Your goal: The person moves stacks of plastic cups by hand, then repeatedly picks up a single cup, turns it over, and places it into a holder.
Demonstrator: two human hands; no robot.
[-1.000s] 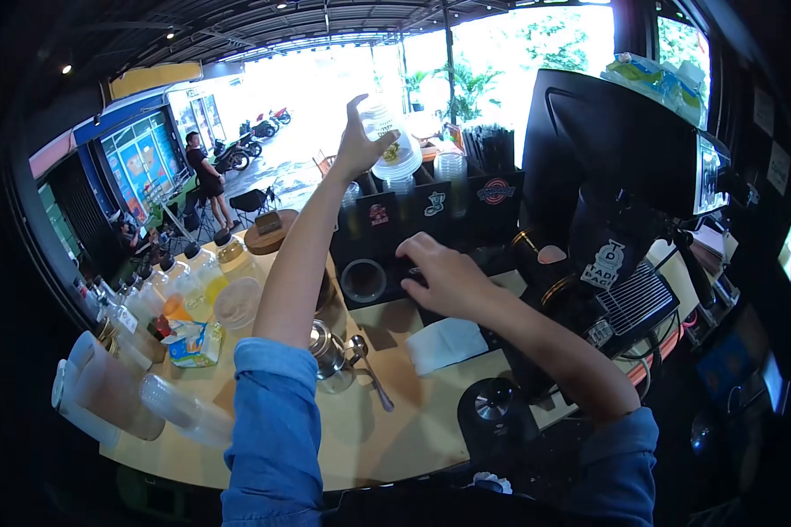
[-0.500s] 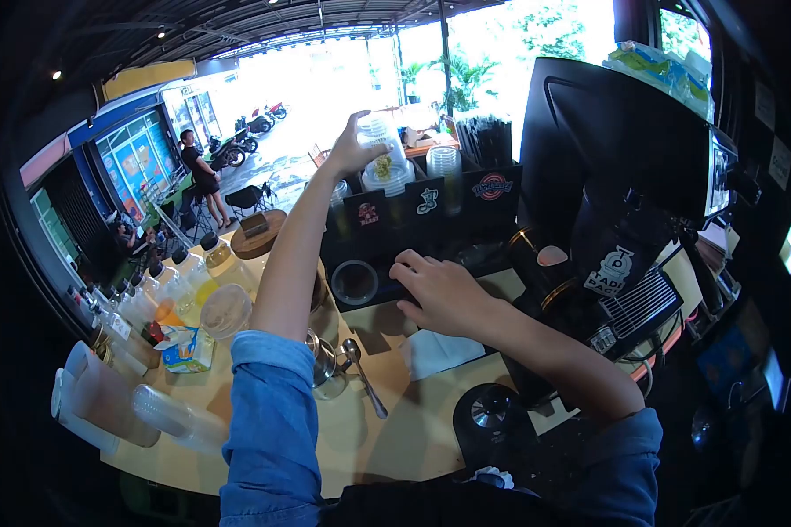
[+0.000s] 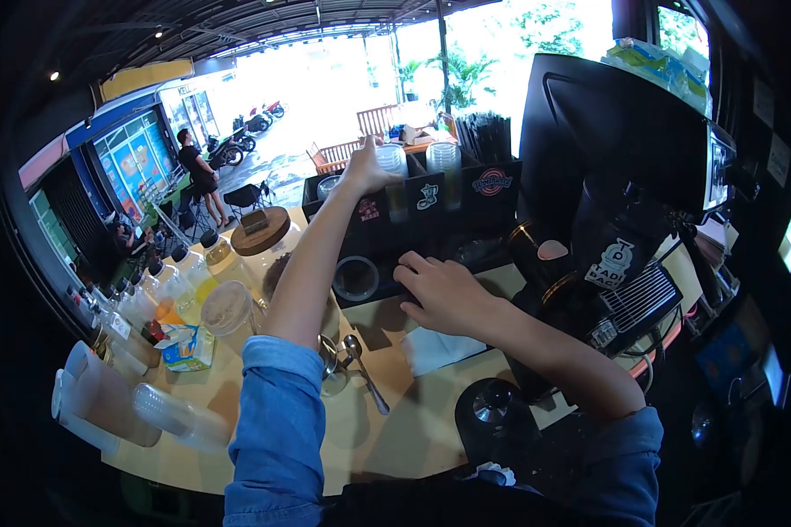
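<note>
My left hand (image 3: pixel 369 169) reaches to the black organizer (image 3: pixel 382 237) and is closed around a stack of clear plastic cups (image 3: pixel 393 161), which stands in a compartment there. Part of the stack is hidden by the fingers. A second stack of clear cups (image 3: pixel 444 161) is just to its right, in the neighbouring compartment. My right hand (image 3: pixel 444 290) is held over the counter in front of the organizer, fingers bent and apart, holding nothing. Left of it lies a round clear-rimmed item (image 3: pixel 356 278), and below it a folded white cloth (image 3: pixel 441 350).
Capped bottles (image 3: pixel 224 256) line the counter's left side, with a carton (image 3: pixel 187 348) and pitcher (image 3: pixel 97 395) nearer me. A metal spoon (image 3: pixel 366 378) and a black tamping stand (image 3: pixel 494 413) lie in front. A large black machine (image 3: pixel 624 140) stands right. A person (image 3: pixel 199 176) stands outside.
My left hand has come down with the cups, from above the organizer into its compartment. The right hand has barely moved.
</note>
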